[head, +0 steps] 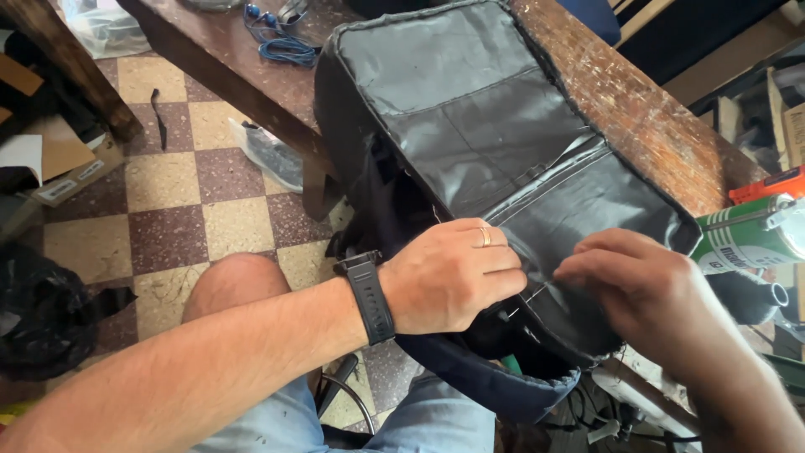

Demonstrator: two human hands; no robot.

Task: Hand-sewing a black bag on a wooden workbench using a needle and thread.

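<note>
Black fabric everywhere here: a dark backpack (470, 134) lies opened out on a scuffed wooden counter (620, 101), lining up, with its near end spilling off the edge toward the person's lap. Its long axis runs from the far top of the counter down toward the hands, so the part being handled is the end closest to the body. Both hands sit right at that near edge, almost touching each other. The left hand (453, 273), with a ring and a black wristwatch (367, 295), is curled down on the lining beside a seam, fingers clenched on the fabric. The right hand (646, 289) comes in from the other side, fingertips pinched together on what looks like a thin thread or needle (530, 295) running between the two hands; too fine to say which. That spot lies just between the two grips, a bit nearer the left. A green can (742, 235) rests off to the right, well clear of the seam, and a blue cord (285, 46) lies at the far end.
</note>
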